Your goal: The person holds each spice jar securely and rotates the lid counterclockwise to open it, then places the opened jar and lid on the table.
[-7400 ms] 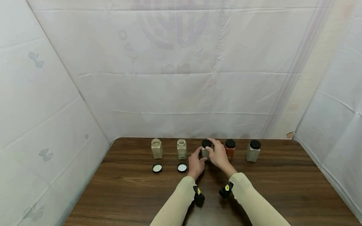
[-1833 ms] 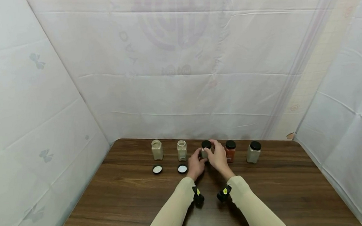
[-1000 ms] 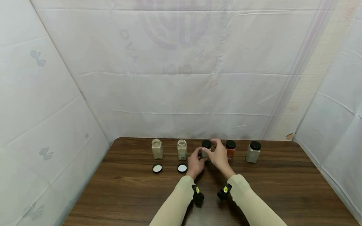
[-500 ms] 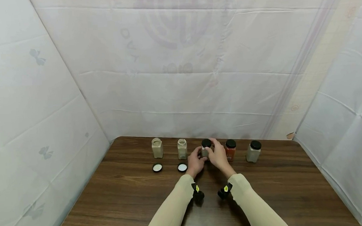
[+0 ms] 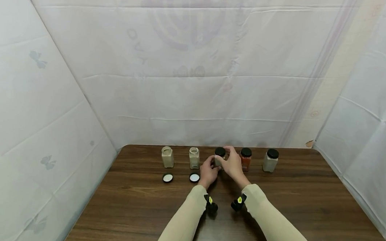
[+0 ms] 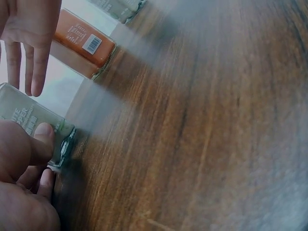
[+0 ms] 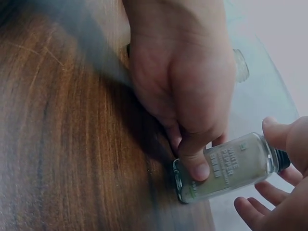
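Note:
A glass jar of pale powder, a white pepper jar (image 7: 231, 166), stands upright on the table with its black lid (image 5: 219, 151) on. My left hand (image 5: 208, 171) grips the jar low down, its thumb pressed on the labelled face in both wrist views. Around the lid curl the thumb and fingers of my right hand (image 5: 233, 165); in the right wrist view part of the lid shows between them. Just right of that hand is a jar of orange-red powder (image 5: 246, 163) with a black lid.
Two uncapped jars, the outer jar (image 5: 167, 158) and the inner jar (image 5: 194, 159), stand to the left. In front of them lie two upturned lids, a left lid (image 5: 167, 178) and a right lid (image 5: 194, 177). A capped pale jar (image 5: 269, 162) stands at far right on the wooden table (image 5: 135, 211).
My right hand has turned slightly around the lid over the last half second, its thumb shifting left. The left hand and the jar stay in place.

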Available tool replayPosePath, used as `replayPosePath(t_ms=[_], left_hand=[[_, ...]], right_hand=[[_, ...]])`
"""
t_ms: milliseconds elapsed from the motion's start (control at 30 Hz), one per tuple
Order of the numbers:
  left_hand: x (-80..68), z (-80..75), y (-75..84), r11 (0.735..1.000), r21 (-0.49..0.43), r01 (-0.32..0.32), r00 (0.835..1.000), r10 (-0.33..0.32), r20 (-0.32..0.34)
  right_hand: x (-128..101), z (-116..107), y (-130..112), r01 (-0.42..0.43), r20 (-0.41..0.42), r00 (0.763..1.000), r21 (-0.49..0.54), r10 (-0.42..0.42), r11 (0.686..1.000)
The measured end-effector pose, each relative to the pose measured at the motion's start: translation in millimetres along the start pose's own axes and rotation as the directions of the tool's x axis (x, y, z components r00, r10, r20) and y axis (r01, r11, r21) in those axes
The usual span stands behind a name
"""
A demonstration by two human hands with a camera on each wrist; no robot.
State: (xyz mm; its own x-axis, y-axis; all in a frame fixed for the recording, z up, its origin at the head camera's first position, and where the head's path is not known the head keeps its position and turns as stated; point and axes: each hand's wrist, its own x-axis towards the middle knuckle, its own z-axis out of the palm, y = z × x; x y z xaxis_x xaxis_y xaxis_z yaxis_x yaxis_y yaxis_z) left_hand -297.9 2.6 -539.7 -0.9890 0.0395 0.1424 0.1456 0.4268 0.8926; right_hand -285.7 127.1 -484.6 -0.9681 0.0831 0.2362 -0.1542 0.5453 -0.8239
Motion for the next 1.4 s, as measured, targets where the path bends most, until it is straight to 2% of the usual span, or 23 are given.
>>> replayPosePath(t_ms=[200,367,567,833,1200,1400], left_hand=[[-1.7,0.3,-0.1,0.999,0.002,-0.043,0.999,0.043,-0.026],[0.4,0.6,1.4,1.0,-0.015,0.004,1.0,-0.005,-0.005],[1.9,-0.5,5.0,1.0,-0.005,0.014,1.0,-0.014,0.001],[0.8,-0.6,6.9,1.0,-0.014,-0.004,1.0,0.004,-0.004],[-0.2,-1.7,4.2,1.0,-0.007,-0.004,1.0,0.004,0.006],[-1.0,-2.6,5.0,1.0,-0.003,-0.008,1.0,0.008,0.003]], right_hand=[[-1.4,2.0,0.5,-0.029,-0.021,0.999,0.011,0.029,1.0],[-0.2,2.7,2.6,-0.009,0.001,1.0,0.028,0.009,1.0],[2.1,1.7,4.7,0.026,0.063,0.998,0.068,-0.031,0.997],[0.6,2.5,4.1,0.033,0.047,0.998,0.065,-0.036,0.997],[1.6,5.2,2.9,0.034,-0.038,0.999,0.049,-0.032,0.998],[3.1,7.1,3.5,-0.009,-0.04,0.999,0.02,0.01,1.0]])
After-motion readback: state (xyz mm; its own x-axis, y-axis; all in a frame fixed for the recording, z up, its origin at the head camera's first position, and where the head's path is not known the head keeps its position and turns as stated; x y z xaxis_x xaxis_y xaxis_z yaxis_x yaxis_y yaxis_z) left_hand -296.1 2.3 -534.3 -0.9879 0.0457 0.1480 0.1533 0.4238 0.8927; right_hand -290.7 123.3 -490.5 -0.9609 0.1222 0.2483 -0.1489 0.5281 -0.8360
